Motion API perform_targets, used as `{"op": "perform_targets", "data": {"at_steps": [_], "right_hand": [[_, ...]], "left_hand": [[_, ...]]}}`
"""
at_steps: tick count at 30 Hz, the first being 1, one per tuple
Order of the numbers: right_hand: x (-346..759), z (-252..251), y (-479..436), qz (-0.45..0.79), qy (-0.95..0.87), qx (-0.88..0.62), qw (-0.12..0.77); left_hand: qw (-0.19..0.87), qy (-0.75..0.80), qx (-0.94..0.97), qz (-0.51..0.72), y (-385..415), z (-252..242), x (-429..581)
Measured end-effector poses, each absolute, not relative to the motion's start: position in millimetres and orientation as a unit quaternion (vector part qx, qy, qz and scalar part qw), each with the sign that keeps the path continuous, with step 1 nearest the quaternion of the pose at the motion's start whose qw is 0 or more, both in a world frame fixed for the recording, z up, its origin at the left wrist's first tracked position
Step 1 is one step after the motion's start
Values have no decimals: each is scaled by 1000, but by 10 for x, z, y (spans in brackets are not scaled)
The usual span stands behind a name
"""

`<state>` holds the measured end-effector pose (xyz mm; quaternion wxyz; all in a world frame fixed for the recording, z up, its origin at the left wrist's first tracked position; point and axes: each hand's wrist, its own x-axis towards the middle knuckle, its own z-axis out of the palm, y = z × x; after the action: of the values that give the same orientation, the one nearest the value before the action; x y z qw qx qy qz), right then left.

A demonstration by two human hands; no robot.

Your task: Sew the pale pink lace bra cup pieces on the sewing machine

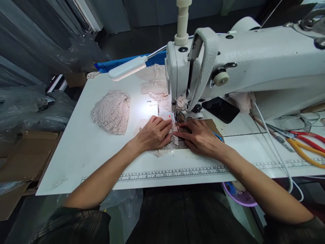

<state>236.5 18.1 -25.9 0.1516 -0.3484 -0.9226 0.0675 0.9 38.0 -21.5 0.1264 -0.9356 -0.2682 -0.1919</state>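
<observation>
Touching pale pink lace (174, 139) beneath the head of the sewing machine (254, 57)

The lace lies on the white table (76, 152) at the near side of the sewing machine's needle area, part of it showing between our hands and part below our left fingers. It is thin and openwork, with a fine, netlike lower stretch and an uneven edge; our hands cover much of the rest, so we cannot make out its full outline.

Our left hand (155, 134) lies palm down over the lace, its fingers close together and slightly bent. Our right hand (200, 137) reaches in from the other side, fingers narrowly spaced, index fingertip at the lace's edge. We cannot tell whether either hand pinches the fabric or only rests on it.

Well to the left of the sewing machine's head sits a rounded lace heap (111, 112), pink and ribbed with leafy folds. More ruffled lace pieces (154, 81) lie just left of the machine, under a lit white lamp (128, 68). A black phone (221, 110) lies beneath the sewing machine's arm, and yellow-handled scissors (304, 149) rest to the right, on its near side.
</observation>
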Motion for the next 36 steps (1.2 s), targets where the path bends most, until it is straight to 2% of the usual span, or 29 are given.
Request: {"op": "perform_targets", "data": {"at_steps": [19,23,36], "right_hand": [[2325,-257,138,28,-920,-359,152],[2276,-216,102,7,-917,-379,127],[2242,-253,87,18,-901,-408,144]], "left_hand": [[74,-347,-924,-143,296,-177,67],[41,-295,-948,-112,408,-174,38],[2,-298,-935,-194,496,-260,-27]]}}
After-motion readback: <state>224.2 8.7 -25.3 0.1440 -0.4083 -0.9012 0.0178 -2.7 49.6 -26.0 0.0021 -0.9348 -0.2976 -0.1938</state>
